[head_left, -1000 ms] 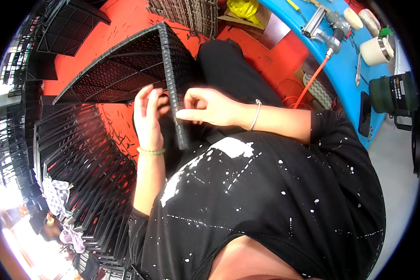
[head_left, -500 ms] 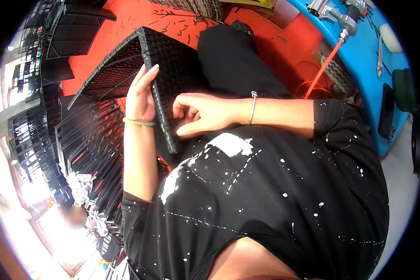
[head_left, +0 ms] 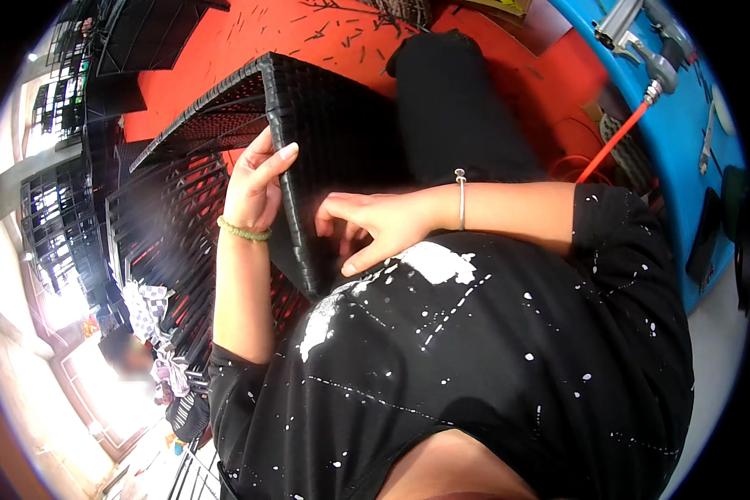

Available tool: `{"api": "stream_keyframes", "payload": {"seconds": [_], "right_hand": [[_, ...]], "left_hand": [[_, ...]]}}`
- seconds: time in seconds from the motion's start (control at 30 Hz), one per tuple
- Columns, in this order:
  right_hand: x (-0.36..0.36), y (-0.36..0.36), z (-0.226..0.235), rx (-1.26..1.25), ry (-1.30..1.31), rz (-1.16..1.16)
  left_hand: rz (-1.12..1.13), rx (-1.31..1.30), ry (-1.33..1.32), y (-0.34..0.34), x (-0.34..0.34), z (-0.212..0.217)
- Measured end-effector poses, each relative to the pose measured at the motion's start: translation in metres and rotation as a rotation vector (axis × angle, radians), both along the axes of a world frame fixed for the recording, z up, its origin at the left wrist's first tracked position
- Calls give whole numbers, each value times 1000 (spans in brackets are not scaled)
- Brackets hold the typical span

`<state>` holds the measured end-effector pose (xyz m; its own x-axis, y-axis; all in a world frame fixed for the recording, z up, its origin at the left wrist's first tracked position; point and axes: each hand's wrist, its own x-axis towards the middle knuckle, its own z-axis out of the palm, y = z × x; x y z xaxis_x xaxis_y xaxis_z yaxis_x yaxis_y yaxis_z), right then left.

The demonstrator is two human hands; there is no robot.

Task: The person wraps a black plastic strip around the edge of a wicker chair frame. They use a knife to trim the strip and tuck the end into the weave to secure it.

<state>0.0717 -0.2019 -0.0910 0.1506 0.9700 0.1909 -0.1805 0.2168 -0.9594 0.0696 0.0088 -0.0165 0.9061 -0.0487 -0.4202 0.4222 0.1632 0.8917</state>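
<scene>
- The left hand point(head_left: 254, 196) is gripping the black wicker point(head_left: 337, 125) by its edge, thumb pressing over the rim.
- The right hand point(head_left: 383, 223) is curving beside the weave, thumb apart; whether it is grasping anything, one cannot tell.
- The wicker is standing before the torso point(head_left: 475, 367), beside a leg point(head_left: 462, 108).
- A tool point(head_left: 662, 71) is lying on a blue table point(head_left: 679, 150).

No lettering, label, number or sign can be read; the white splashes point(head_left: 437, 263) and dashed white lines point(head_left: 371, 397) on the person's black fabric top point(head_left: 475, 358) form no legible characters.
</scene>
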Motion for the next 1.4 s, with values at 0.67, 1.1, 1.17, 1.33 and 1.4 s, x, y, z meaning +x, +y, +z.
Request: {"api": "stream_keyframes", "payload": {"seconds": [0.67,1.1,1.17,1.33,1.4], "right_hand": [[4,0,-5,55,125,35],[91,-5,19,-48,-120,-1148],[75,2,39,-162,-169,-1096],[69,-14,46,-98,-58,-1097],[69,-20,53,-126,-50,-1072]], "left_hand": [[-56,162,-28,-53,-22,23],[-54,139,9,-49,-41,22],[-22,102,26,-60,-43,26],[-43,-155,70,-72,-39,38],[-82,-321,128,-65,-29,31]]}}
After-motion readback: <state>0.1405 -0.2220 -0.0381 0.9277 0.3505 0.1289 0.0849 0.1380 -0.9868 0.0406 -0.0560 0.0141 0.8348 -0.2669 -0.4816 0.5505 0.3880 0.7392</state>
